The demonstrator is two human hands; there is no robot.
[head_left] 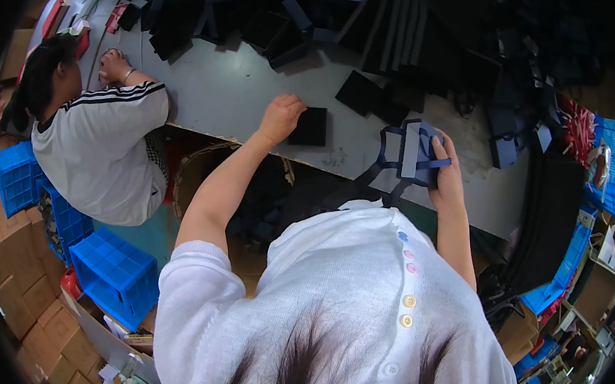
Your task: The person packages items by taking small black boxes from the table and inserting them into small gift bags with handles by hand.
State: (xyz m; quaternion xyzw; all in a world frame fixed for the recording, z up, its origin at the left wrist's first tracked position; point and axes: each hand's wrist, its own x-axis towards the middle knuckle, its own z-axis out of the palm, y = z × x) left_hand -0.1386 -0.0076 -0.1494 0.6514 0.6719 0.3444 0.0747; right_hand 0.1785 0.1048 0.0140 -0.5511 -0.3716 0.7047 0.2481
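My left hand (282,120) is at the table's near edge, its fingers bent together at the left edge of a flat black square piece (309,126) that lies on the tabletop. My right hand (449,171) grips a small dark blue box (427,145) from its right side, with the fingers around the edge. Dark blue ribbon (390,164) hangs in loops from the box, and a pale grey strip (411,150) runs down its face. More flat black pieces (359,93) lie beyond my hands.
Dark boxes (266,30) are piled along the back of the grey table (214,87). Another dark blue box with ribbon (502,146) is on the right. To the left a co-worker in a white shirt (108,155) sits at the table. Blue plastic crates (114,274) stand behind them.
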